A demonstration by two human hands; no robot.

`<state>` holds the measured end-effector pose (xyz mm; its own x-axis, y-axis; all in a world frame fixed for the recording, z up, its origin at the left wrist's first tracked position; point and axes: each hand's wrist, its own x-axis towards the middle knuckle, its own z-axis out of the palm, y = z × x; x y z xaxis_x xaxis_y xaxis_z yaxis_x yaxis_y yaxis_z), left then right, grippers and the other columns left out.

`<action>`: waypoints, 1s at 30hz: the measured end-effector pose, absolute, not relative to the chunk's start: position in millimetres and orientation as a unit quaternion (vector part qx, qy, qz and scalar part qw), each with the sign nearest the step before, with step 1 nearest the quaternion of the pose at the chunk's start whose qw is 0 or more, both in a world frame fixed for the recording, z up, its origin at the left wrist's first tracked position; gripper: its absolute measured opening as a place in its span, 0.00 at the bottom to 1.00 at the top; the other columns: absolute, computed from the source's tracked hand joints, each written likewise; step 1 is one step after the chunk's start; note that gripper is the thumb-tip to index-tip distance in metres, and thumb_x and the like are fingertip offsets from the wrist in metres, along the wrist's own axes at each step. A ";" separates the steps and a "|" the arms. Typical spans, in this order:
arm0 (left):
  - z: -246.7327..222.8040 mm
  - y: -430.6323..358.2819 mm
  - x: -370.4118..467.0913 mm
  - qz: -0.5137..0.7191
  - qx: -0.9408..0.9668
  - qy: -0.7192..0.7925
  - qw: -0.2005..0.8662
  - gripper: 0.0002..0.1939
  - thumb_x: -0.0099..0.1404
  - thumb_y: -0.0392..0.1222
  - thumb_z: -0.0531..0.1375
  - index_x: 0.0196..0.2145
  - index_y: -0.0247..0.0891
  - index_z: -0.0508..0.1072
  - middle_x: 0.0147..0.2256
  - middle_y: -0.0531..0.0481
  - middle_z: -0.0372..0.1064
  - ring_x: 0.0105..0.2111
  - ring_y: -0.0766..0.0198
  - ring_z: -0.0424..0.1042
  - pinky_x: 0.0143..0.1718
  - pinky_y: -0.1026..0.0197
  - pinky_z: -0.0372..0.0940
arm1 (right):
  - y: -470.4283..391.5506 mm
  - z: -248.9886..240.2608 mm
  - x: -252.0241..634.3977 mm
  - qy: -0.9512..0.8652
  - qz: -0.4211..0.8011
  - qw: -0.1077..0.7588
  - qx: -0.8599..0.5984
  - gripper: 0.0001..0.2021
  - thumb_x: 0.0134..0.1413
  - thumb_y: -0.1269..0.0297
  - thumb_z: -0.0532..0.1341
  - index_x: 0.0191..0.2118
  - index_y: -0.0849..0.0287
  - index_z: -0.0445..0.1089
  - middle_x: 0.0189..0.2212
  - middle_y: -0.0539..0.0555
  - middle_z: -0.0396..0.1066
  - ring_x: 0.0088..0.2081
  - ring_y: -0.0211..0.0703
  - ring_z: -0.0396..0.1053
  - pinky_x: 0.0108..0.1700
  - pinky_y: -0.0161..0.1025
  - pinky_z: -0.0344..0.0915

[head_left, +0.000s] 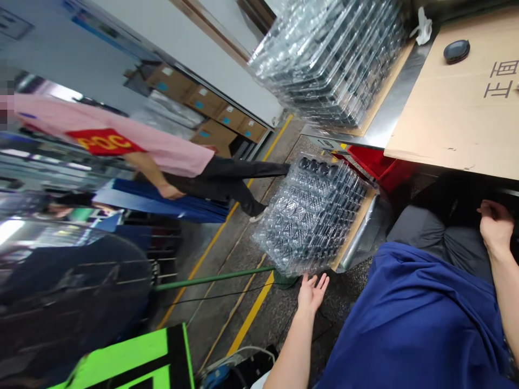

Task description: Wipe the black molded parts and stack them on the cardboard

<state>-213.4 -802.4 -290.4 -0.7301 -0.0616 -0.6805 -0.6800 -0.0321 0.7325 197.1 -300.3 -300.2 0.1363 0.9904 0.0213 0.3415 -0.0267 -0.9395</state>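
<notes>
My left hand (311,292) reaches down with its fingers spread, palm up, just below a low stack of clear plastic blister trays (310,213) holding small dark parts; it holds nothing and I cannot tell whether it touches the stack. The stack rests on a brown board (353,231) near the floor. My right hand (495,226) rests curled by my lap under the table edge; whether it holds anything is not visible. A blue garment (409,319) covers my legs.
A taller stack of clear trays (330,54) stands on the metal table (395,102). A cardboard sheet (458,102) carries a round black cap (456,51). A red bin (379,165) sits under the table. A person in a pink shirt (121,143) walks along the yellow floor line (251,313).
</notes>
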 end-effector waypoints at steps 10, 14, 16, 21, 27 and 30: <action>-287.7 -795.9 -211.9 0.660 -0.281 0.658 0.229 0.38 0.62 0.24 0.57 0.63 0.58 0.60 0.47 0.50 0.65 0.55 0.54 0.77 0.54 0.46 0.76 | -302.4 -294.8 197.2 -0.531 0.379 0.444 -0.614 0.17 0.59 0.55 0.63 0.47 0.59 0.81 0.37 0.56 0.81 0.40 0.49 0.81 0.44 0.42 0.74; -287.8 -795.3 -213.7 0.660 -0.282 0.657 0.231 0.37 0.62 0.24 0.57 0.62 0.57 0.60 0.47 0.50 0.66 0.55 0.55 0.77 0.55 0.47 0.75 | -303.0 -294.5 198.8 -0.535 0.376 0.444 -0.613 0.16 0.59 0.56 0.63 0.46 0.59 0.81 0.36 0.57 0.81 0.40 0.49 0.81 0.43 0.42 0.74; -288.8 -795.2 -215.8 0.658 -0.286 0.657 0.231 0.36 0.61 0.23 0.56 0.61 0.55 0.61 0.47 0.49 0.66 0.54 0.56 0.77 0.56 0.47 0.74 | -303.2 -294.0 199.2 -0.536 0.374 0.445 -0.612 0.16 0.58 0.56 0.63 0.46 0.59 0.81 0.36 0.57 0.81 0.39 0.50 0.80 0.43 0.41 0.74; -293.1 -796.7 -215.8 0.656 -0.280 0.661 0.231 0.34 0.61 0.23 0.56 0.59 0.56 0.63 0.48 0.49 0.67 0.54 0.57 0.77 0.58 0.46 0.73 | -304.8 -291.9 198.8 -0.533 0.374 0.446 -0.614 0.17 0.57 0.56 0.63 0.46 0.61 0.80 0.36 0.58 0.81 0.39 0.50 0.80 0.43 0.42 0.74; -301.9 -802.3 -211.1 0.658 -0.259 0.673 0.219 0.37 0.62 0.23 0.57 0.61 0.59 0.63 0.52 0.50 0.67 0.51 0.58 0.79 0.56 0.46 0.74 | -305.4 -293.6 198.1 -0.537 0.370 0.455 -0.606 0.17 0.57 0.56 0.63 0.45 0.61 0.81 0.37 0.58 0.81 0.40 0.50 0.80 0.45 0.42 0.74; -310.3 -804.1 -212.8 0.642 -0.249 0.700 0.190 0.33 0.64 0.27 0.60 0.60 0.58 0.65 0.54 0.50 0.69 0.48 0.60 0.79 0.56 0.46 0.73 | -305.4 -294.1 197.6 -0.537 0.370 0.457 -0.604 0.15 0.57 0.57 0.63 0.44 0.61 0.81 0.35 0.58 0.81 0.40 0.51 0.80 0.45 0.43 0.73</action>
